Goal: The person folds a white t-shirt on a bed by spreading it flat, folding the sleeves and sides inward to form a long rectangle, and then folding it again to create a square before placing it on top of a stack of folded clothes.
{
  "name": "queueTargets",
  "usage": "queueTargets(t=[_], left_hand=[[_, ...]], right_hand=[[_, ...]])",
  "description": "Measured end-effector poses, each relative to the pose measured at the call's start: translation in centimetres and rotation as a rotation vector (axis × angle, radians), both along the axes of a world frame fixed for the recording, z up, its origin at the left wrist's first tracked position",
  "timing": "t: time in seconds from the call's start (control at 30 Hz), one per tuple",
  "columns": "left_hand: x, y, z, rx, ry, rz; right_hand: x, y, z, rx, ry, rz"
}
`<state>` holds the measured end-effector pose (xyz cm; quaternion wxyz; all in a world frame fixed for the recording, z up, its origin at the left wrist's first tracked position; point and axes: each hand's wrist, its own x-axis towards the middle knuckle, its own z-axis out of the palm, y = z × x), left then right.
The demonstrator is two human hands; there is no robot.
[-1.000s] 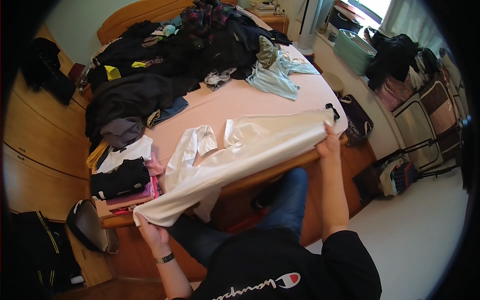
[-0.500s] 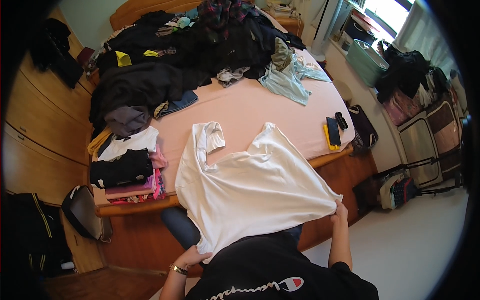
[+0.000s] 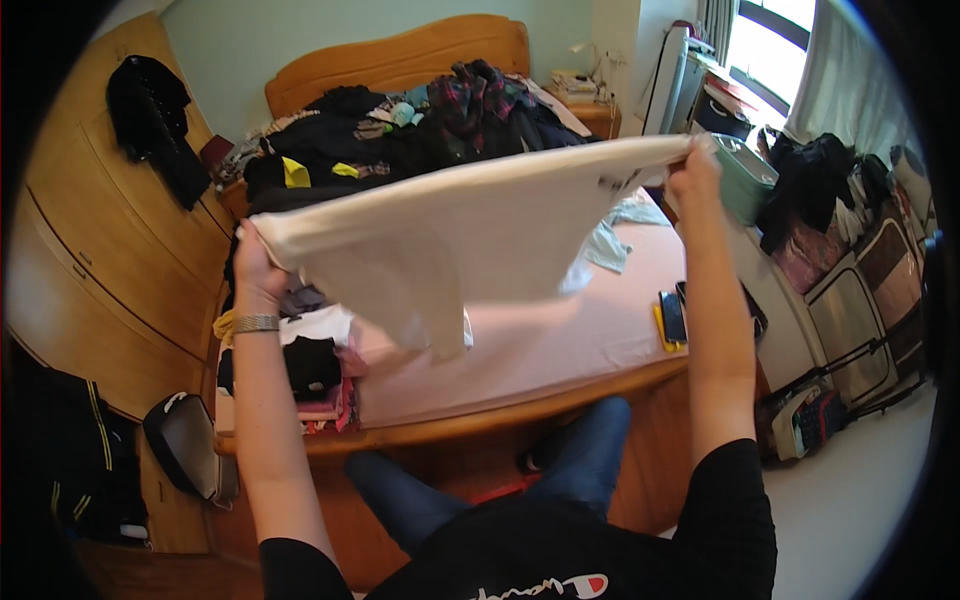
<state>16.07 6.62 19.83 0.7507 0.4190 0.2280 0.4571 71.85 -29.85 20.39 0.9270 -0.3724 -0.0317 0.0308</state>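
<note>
A white long-sleeved shirt (image 3: 480, 235) hangs stretched in the air above the bed, blurred by motion along its lower part. My left hand (image 3: 258, 268) is closed on one end of its upper edge. At the other end, higher up, my right hand (image 3: 695, 175) grips the cloth. Both arms reach forward and the edge between the hands is taut. One sleeve dangles below the rest, nearer the left. Beneath lies the pink bed sheet (image 3: 560, 355), partly hidden by the shirt.
Folded clothes (image 3: 320, 385) are stacked at the bed's near left corner. A heap of dark clothes (image 3: 350, 130) covers the far side. On the right edge lies a phone (image 3: 671, 317) beside a yellow item. An open case (image 3: 185, 445) stands on the floor at left.
Both hands have risen from near my lap to far out over the bed, lifting the shirt off the sheet into the air. The view has tilted up, showing more of the headboard.
</note>
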Motion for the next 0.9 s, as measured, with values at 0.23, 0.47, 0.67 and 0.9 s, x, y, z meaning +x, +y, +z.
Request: queueTargets(t=[0.23,0.47,0.67,0.9], left_hand=[[0.1,-2.4,8.5,0.219,-0.044,-0.074],[-0.8,0.0,-7.8,-0.191,-0.15,-0.382],[2.3,-5.3,-28.1,-0.695,0.028,-0.069],[-1.1,-12.6,-39.9,-0.665,0.041,-0.046]], right_hand=[[-2.4,-6.4,9.3,0.25,-0.17,0.017],[-5.9,-8.6,-9.9,-0.115,-0.029,-0.102],[-6.3,-14.0,-33.1,-0.23,0.401,0.006],[-12.1,-18.5,-43.6,-0.411,0.674,0.029]])
